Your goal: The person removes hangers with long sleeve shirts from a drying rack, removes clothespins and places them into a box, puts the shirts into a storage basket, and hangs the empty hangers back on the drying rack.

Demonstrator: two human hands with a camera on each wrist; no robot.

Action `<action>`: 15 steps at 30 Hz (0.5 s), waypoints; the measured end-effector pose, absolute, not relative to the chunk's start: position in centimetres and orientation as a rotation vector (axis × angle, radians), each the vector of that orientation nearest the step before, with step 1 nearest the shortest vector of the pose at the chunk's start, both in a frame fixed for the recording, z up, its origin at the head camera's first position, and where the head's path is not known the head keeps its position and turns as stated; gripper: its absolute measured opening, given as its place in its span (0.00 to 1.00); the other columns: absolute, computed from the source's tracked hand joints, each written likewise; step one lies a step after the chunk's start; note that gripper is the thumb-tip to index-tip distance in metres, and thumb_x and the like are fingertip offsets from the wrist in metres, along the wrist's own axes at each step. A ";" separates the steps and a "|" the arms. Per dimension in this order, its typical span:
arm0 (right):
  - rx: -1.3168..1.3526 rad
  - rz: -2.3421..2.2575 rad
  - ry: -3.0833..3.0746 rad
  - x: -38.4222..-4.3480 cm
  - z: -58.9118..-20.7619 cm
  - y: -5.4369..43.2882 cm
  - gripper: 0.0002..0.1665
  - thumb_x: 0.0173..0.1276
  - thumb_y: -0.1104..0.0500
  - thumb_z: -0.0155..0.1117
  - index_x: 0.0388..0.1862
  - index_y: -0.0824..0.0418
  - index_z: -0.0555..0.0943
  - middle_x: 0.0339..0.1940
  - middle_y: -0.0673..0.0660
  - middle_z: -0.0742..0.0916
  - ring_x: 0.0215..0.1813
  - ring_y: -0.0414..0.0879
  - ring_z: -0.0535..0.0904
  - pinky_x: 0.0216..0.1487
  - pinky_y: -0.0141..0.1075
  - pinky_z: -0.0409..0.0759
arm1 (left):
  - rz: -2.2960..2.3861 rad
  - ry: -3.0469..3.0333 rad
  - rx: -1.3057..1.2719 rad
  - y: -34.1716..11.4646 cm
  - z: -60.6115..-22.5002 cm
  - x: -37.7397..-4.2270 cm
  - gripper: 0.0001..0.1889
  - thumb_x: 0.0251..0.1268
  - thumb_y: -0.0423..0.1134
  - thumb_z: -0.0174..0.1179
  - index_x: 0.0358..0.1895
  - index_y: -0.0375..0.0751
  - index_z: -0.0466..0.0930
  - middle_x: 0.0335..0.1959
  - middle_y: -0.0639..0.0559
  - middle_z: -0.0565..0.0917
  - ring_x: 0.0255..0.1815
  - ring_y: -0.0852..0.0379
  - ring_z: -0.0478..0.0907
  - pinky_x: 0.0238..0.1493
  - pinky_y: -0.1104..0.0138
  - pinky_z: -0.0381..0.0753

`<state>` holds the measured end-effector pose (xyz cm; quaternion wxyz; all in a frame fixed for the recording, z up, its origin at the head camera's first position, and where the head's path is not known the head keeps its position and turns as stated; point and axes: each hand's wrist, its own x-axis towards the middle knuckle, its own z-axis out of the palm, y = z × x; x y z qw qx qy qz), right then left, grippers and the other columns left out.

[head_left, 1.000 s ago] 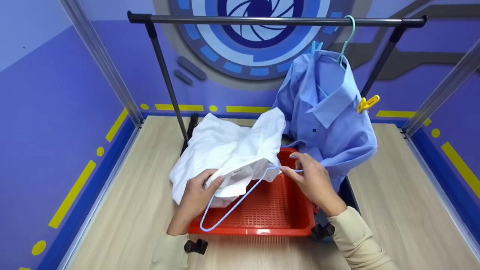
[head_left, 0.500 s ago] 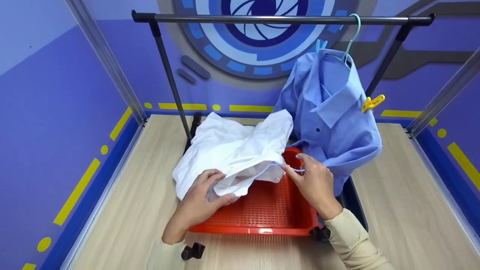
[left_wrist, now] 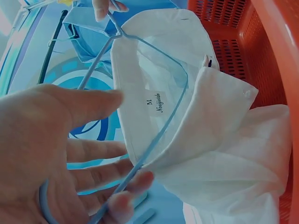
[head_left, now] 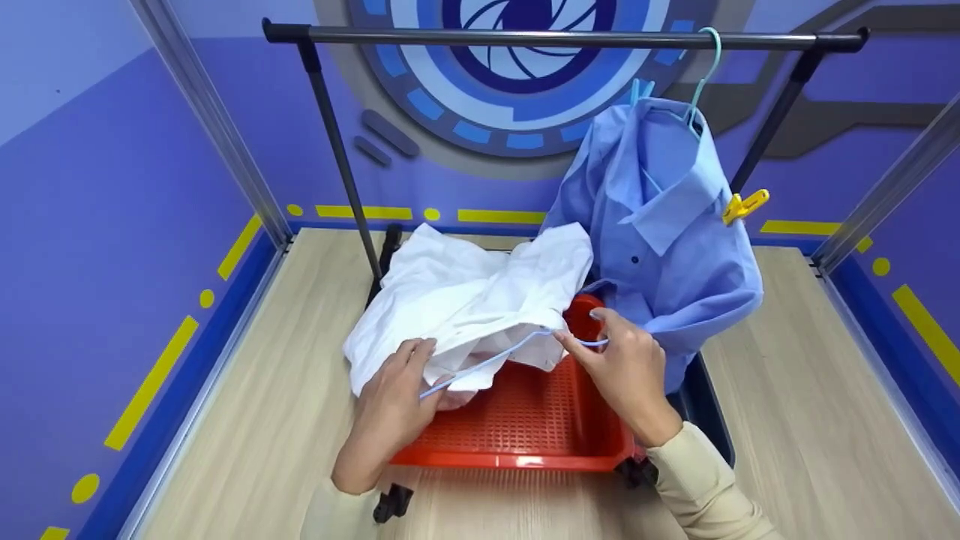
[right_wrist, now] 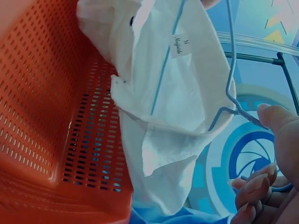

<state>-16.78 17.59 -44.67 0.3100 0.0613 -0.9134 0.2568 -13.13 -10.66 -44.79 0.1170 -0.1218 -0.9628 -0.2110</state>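
Centrally, a white shirt (head_left: 465, 285) lies crumpled over the far L part of a red basket (head_left: 517, 460), collar facing near R, w/ a label (left_wrist: 155, 103) marked "M" inside the neck. R grip (head_left: 626, 367) of the person: thumb & fingertips pinch a thin blue hanger (left_wrist: 150, 150) at its neck, just beside the R edge of the collar; remaining fingers curled. L grip (head_left: 394, 401): fingers loosely spread, only slightly bent, thumb well apart; hanger's L end lies across fingers & palm w/o a firm clasp, at the L side of the collar. Whether the thumb touches the cloth is unclear. Hanger spans the two hands, one arm within the collar, the rest outside. Far R, a light-blue shirt (head_left: 690, 277) hangs from a dark rail (head_left: 525, 36) on a mint hanger (head_left: 718, 56), w/ a yellow peg (head_left: 742, 208) clipped at its R side. Below it, R of the basket, a dark tub (head_left: 716, 409) shows in part. Pale wood-grain worktop (head_left: 247, 375) extends L & R.
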 end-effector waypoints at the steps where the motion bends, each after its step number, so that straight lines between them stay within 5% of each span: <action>1: 0.165 0.698 -2.416 -16.7 -44.6 17.6 0.31 0.50 0.41 0.77 0.41 0.64 0.83 0.19 0.55 0.79 0.20 0.47 0.74 0.22 0.43 0.75 | -0.617 -2.823 -0.363 -10.7 -44.8 -13.1 0.27 0.56 0.43 0.69 0.60 0.43 0.73 0.54 0.47 0.78 0.47 0.46 0.79 0.44 0.54 0.81; 11: 0.144 0.927 -2.482 -16.9 -44.4 17.9 0.39 0.49 0.41 0.77 0.55 0.58 0.74 0.18 0.47 0.74 0.21 0.40 0.67 0.27 0.35 0.66 | -0.803 -2.845 -0.409 -11.5 -44.7 -13.2 0.20 0.63 0.39 0.64 0.58 0.41 0.77 0.53 0.49 0.79 0.45 0.50 0.79 0.49 0.56 0.80; 15: 0.137 0.937 -2.538 -17.1 -44.7 18.0 0.25 0.56 0.41 0.72 0.39 0.58 0.75 0.18 0.47 0.73 0.21 0.41 0.67 0.25 0.35 0.65 | -0.910 -2.844 -0.413 -11.8 -44.6 -13.2 0.19 0.62 0.36 0.63 0.57 0.41 0.77 0.53 0.51 0.79 0.47 0.51 0.78 0.51 0.56 0.79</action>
